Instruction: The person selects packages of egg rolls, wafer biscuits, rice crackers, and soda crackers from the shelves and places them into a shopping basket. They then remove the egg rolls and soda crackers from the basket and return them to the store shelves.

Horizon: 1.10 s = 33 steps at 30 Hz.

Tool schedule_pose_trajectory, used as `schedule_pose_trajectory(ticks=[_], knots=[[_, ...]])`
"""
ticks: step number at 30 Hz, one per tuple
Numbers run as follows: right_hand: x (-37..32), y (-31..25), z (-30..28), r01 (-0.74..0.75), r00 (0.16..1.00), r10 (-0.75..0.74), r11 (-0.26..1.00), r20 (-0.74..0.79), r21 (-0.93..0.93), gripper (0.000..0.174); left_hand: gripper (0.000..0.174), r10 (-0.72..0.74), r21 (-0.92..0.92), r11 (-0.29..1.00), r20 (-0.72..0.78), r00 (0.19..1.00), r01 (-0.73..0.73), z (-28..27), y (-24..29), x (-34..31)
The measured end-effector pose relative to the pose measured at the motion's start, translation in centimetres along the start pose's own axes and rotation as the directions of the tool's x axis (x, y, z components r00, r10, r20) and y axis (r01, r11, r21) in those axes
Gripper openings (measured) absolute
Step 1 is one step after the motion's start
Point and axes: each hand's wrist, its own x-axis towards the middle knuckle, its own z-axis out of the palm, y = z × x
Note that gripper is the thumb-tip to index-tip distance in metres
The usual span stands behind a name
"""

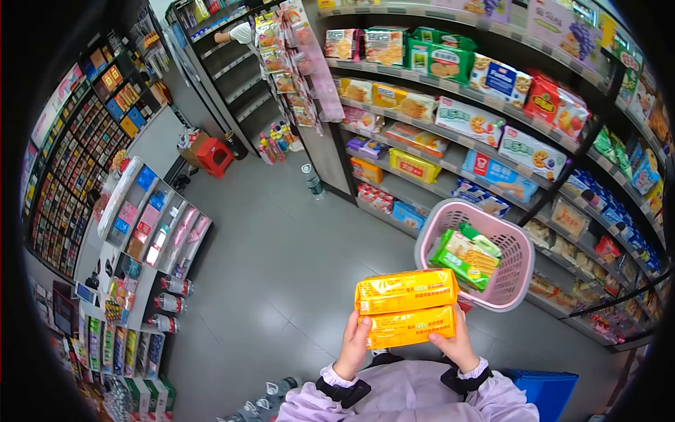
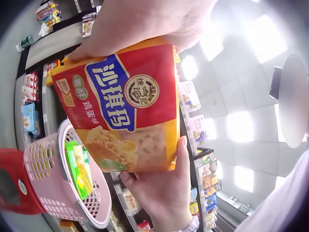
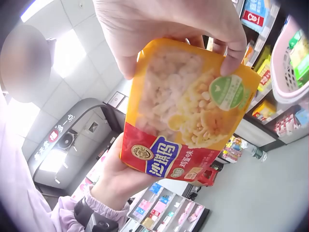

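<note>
Two yellow snack packs (image 1: 406,308) are held side by side in front of the body, the left hand (image 1: 351,346) gripping one end and the right hand (image 1: 455,342) the other. In the left wrist view a red and yellow pack face (image 2: 120,106) shows, with the left hand (image 2: 145,24) at its top edge and the right hand (image 2: 164,198) below. The right wrist view shows a pack (image 3: 188,111) with a clear window, the right hand (image 3: 178,29) along its top and the left hand (image 3: 118,179) under its lower end.
A pink basket (image 1: 517,271) holding green snack packs (image 1: 467,257) stands just beyond the hands, beside the stocked shelves (image 1: 450,133). A display counter (image 1: 151,225) is at the left. A bottle (image 1: 311,181) and a red stool (image 1: 214,156) stand on the grey floor.
</note>
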Motion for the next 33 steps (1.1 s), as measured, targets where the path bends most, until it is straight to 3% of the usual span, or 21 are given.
schedule_pose_trajectory(ticks=[7, 11, 13, 16, 19, 21, 24, 27, 31, 33], knots=[[7.5, -2.2, 6.9, -0.071, 0.997, 0.071, 0.997, 0.042, -0.015, 0.084, 0.038, 0.023, 0.009, 1.0, -0.045, 0.999, -0.022, -6.3, 3.6, 6.7], [11.3, 1.8, 9.2, -0.076, 0.997, 0.075, 0.997, 0.01, 0.034, 0.08, 0.036, -0.045, -0.006, 0.999, -0.046, 0.998, 0.045, -8.0, 4.2, 12.1], [13.7, 2.9, 10.3, -0.15, 0.989, 0.149, 0.983, 0.022, 0.103, 0.077, 0.036, -0.083, 0.003, 0.997, -0.021, 0.996, 0.083, -9.0, 4.3, 15.5], [18.2, 5.3, 12.2, -0.227, 0.974, 0.226, 0.959, 0.026, 0.171, 0.074, 0.036, -0.121, 0.031, 0.992, -0.005, 0.993, 0.121, -10.7, 4.1, 21.7], [23.9, 7.5, 14.3, -0.251, 0.967, 0.255, 0.964, -0.028, 0.084, 0.073, 0.036, -0.166, 0.066, 0.984, 0.001, 0.986, 0.166, -12.2, 3.6, 28.9], [28.1, 10.3, 15.9, -0.24, 0.966, 0.255, 0.95, -0.048, 0.199, 0.072, 0.037, -0.212, 0.105, 0.972, -0.007, 0.977, 0.211, -13.4, 3.4, 34.2], [32.1, 12.9, 17.3, -0.328, 0.923, 0.375, 0.881, -0.08, 0.342, 0.07, 0.039, -0.306, 0.132, 0.943, -0.02, 0.952, 0.306, -14.8, 1.8, 40.6], [36.3, 15.4, 18.5, -0.413, 0.858, 0.506, 0.783, -0.09, 0.465, 0.062, 0.043, -0.317, 0.206, 0.93, 0.027, 0.948, 0.306, -16.0, -0.5, 46.5], [38.5, 22.9, 19.6, -0.471, 0.734, 0.672, 0.61, -0.1, 0.637, 0.059, 0.046, -0.333, 0.195, 0.929, 0.068, 0.941, 0.315, -16.9, -5.7, 53.2], [39.9, 26.1, 20.2, -0.45, 0.742, 0.65, 0.666, -0.165, 0.595, 0.055, 0.047, -0.365, 0.271, 0.905, 0.102, 0.925, 0.327, -17.8, -9.5, 56.4]])
